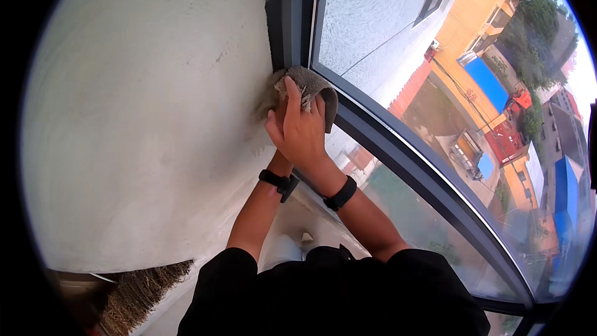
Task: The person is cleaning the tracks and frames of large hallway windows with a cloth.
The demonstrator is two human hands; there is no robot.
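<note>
Both my hands press a grey-brown cloth [313, 82] into the corner where the white wall [155, 118] meets the dark window frame [291, 18]. My right hand [308, 138] lies on top, fingers curled over the cloth. Beneath it, mostly covered, my left hand [273, 127] shows only along its left edge and also grips the cloth. Each wrist wears a black band.
The dark frame bar [398, 155] runs diagonally down to the right, with glass panes [373, 6] above and below it. Through the glass, rooftops and buildings lie far below. A straw broom [140, 289] leans at the lower left by the wall.
</note>
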